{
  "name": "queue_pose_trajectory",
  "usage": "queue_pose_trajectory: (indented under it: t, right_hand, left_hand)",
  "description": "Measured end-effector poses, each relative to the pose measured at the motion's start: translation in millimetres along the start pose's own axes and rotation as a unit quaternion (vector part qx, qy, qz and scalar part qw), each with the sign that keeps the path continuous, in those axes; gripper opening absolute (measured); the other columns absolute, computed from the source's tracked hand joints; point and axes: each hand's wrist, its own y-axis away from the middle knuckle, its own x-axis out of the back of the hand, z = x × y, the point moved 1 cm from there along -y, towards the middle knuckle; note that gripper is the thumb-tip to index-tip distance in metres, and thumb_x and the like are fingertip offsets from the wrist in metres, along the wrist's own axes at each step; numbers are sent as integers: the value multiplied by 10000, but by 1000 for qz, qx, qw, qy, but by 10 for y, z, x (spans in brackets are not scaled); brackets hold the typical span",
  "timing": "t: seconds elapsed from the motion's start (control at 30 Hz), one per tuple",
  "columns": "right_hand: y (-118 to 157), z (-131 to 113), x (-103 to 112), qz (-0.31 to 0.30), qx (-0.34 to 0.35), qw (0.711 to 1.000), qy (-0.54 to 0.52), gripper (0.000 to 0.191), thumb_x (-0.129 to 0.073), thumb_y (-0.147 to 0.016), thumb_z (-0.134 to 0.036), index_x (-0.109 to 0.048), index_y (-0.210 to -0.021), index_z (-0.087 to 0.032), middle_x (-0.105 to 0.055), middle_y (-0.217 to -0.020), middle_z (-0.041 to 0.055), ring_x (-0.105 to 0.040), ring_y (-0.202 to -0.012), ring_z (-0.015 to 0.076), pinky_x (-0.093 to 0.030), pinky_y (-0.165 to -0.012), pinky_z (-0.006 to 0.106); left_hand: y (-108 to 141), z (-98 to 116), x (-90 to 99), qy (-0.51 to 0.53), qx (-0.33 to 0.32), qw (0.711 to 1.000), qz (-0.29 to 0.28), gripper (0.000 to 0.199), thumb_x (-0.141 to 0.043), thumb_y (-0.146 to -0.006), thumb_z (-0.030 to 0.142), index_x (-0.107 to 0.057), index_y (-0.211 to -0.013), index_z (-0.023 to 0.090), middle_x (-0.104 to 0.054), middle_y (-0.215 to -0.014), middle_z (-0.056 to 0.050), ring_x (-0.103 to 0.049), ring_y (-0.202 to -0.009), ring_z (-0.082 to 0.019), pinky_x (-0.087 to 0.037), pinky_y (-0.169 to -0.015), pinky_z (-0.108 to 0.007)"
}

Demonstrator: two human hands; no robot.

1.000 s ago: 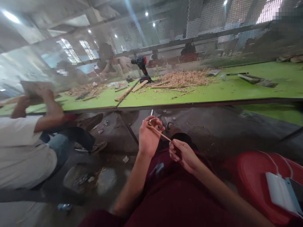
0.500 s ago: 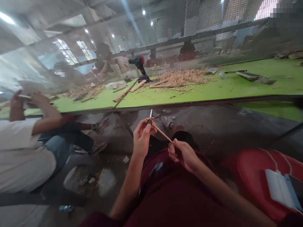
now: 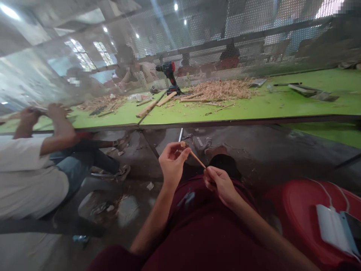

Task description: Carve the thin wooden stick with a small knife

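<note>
The thin wooden stick (image 3: 198,159) is held up in the air, just off the near edge of the green table (image 3: 254,111) and lower than its top. The left hand (image 3: 172,162) has its thumb and fingers close together on the thick end of the stick. The right hand (image 3: 221,182) is curled snugly on the thin end, so both hands hold the same stick.

Some shaping looks done: the long part is slim, and one end is a little fatter. I can't tell if the wood is smooth, or how much work is left. Neither hand seems to hold a tool.

On the green table sit a big pile of wood curls (image 3: 222,90), a drill (image 3: 169,73) standing up, and a flat strip of wood (image 3: 167,99). At the left part of the table, a co-worker (image 3: 28,177) has both hands near the top. A red stool (image 3: 296,207) is on the near side of the table, to the right.
</note>
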Motion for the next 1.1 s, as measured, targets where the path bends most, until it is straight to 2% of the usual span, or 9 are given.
queue_pose_trajectory:
  t: [0.1,0.23,0.43,0.53,0.67,0.87,0.97,1.1]
  right_hand:
    - [2,-22,-14,-28,-14,999,-19,647,-771,-861,-716,-437,-630,-213,-343,-578,-68,-265,-471,73,-164,-484,262]
    - [3,-38,-9,-47,-17,999,-15,654,-757,-870,-731,-446,-622,-212,-350,-547,-67,-264,-463,74,-158,-494,269]
    - [-17,-13,34,-24,11,999,32,619,-757,-874,-720,-490,-639,-213,-391,-513,-57,-283,-452,81,-170,-469,257]
    - [-7,-13,40,-11,18,998,66,613,-748,-867,-732,-530,-641,-206,-405,-516,-50,-296,-454,83,-187,-457,251]
    - [20,-59,32,-20,28,992,123,597,-725,-881,-725,-590,-638,-197,-434,-519,-34,-339,-442,92,-229,-450,258]
    - [78,-111,9,-79,59,977,188,537,-630,-984,-640,-628,-681,-196,-517,-529,-3,-447,-455,115,-319,-478,260]
    - [76,-99,21,-54,67,980,177,470,-667,-976,-592,-656,-723,-196,-527,-532,-13,-457,-445,113,-336,-476,254]
    - [-42,-232,133,47,71,990,110,366,-798,-878,-527,-712,-774,-186,-527,-536,-26,-454,-439,106,-323,-460,247]
  left_hand:
    - [1,31,-32,79,39,995,-46,298,-968,-741,359,-794,-920,197,-767,-831,-16,-679,-624,-103,-519,-497,-179]
    - [4,40,-37,105,51,991,-60,281,-945,-778,371,-799,-951,204,-775,-829,-26,-693,-627,-108,-517,-486,-180]
    - [29,53,-44,121,32,987,-96,266,-930,-800,372,-819,-991,223,-813,-913,-54,-700,-635,-110,-527,-487,-188]
    - [42,66,-53,117,36,988,-93,256,-914,-816,373,-828,-1005,224,-818,-918,-61,-684,-623,-104,-532,-494,-192]
    - [28,70,-63,120,75,986,-83,301,-916,-802,418,-836,-998,204,-806,-885,-72,-651,-614,-103,-520,-487,-201]
    - [-30,45,-71,164,154,969,-101,324,-923,-789,433,-843,-988,191,-782,-872,-80,-636,-649,-102,-485,-489,-187]
    - [-45,45,-56,171,162,967,-97,315,-908,-805,424,-833,-1005,193,-782,-909,-86,-630,-657,-103,-486,-495,-191]
    - [-52,82,-26,168,127,972,-101,324,-891,-817,355,-795,-1099,229,-786,-979,-76,-675,-709,-129,-517,-506,-203]
